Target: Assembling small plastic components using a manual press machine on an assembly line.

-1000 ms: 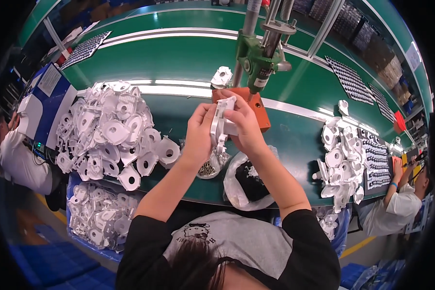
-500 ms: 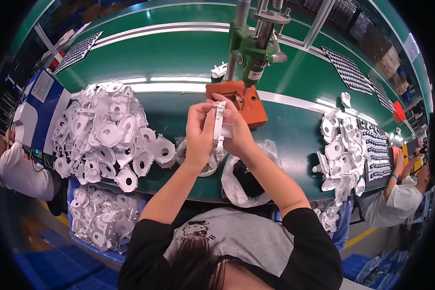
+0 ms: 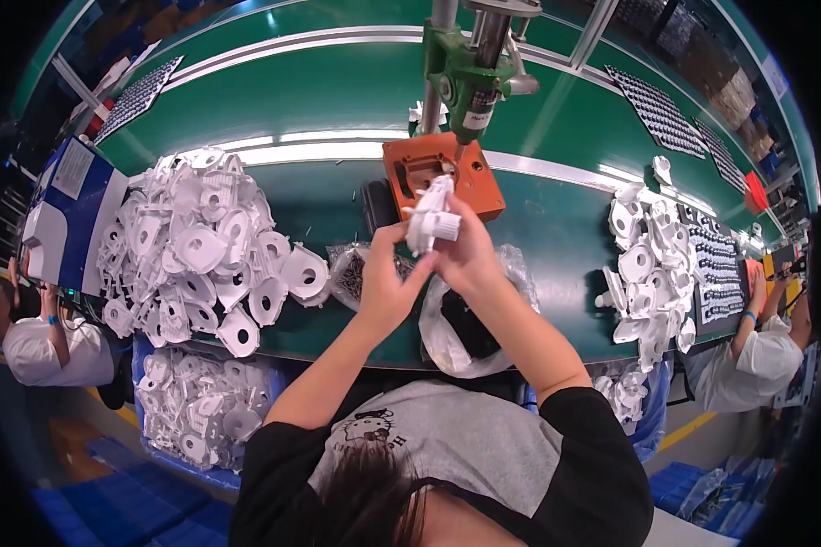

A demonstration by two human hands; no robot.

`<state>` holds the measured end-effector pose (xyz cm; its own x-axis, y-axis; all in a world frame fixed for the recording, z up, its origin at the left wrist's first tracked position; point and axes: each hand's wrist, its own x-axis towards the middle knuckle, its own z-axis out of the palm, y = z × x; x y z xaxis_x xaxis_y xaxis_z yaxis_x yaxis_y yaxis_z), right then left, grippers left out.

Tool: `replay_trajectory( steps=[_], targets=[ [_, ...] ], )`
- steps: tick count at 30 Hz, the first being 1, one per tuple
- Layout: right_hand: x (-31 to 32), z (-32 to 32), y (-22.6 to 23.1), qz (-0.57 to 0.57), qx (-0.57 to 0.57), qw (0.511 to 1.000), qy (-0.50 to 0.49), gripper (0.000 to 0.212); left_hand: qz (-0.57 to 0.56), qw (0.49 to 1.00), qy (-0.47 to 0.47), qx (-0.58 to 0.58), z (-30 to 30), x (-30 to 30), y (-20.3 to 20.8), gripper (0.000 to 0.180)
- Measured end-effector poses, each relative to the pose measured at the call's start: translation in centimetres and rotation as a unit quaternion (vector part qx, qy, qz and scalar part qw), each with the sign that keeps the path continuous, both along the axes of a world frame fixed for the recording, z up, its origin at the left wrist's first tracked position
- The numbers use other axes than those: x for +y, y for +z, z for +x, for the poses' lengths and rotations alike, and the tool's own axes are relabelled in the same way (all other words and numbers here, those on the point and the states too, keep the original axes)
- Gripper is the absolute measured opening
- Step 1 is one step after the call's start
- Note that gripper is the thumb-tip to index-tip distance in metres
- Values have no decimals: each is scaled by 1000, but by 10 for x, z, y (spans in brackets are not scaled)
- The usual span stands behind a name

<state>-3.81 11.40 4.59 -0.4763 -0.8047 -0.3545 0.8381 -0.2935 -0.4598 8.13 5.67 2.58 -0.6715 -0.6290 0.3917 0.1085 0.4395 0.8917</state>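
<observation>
A white plastic housing (image 3: 431, 221) with a ribbed round stub is held in front of my chest, tilted toward the far side. My right hand (image 3: 470, 253) grips it from the right, fingers curled behind it. My left hand (image 3: 388, 284) holds its left edge with the fingertips; the thumb lies low, near the right hand. Just beyond, an orange fixture block (image 3: 488, 194) with a cut-out recess sits on the bench, partly covered by the housing's top. Over the block stands a green press head (image 3: 474, 87), its tip close above the block.
Heaped white plastic parts (image 3: 201, 251) lie at left, with a smaller heap (image 3: 643, 260) at right. A bag of screws (image 3: 348, 273) and a clear bag with black contents (image 3: 461, 342) lie near me. Co-workers sit at both sides. A blue-and-white machine (image 3: 73, 214) stands far left.
The housing has turned in my hands from edge-on to tilted, its ribbed stub now toward the right. My left hand has opened somewhat and shifted lower on it.
</observation>
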Motion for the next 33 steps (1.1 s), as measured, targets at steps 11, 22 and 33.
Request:
replay_trajectory(
  steps=[11,22,33],
  targets=[
    [41,14,-7,32,372,927,-35,43,462,871,-118,116,-21,-29,14,24],
    [44,6,-13,80,453,886,-52,39,359,917,-56,167,-29,-4,10,32],
    [89,-5,-15,148,577,801,69,30,254,963,-84,19,-40,-55,18,27]
  ],
)
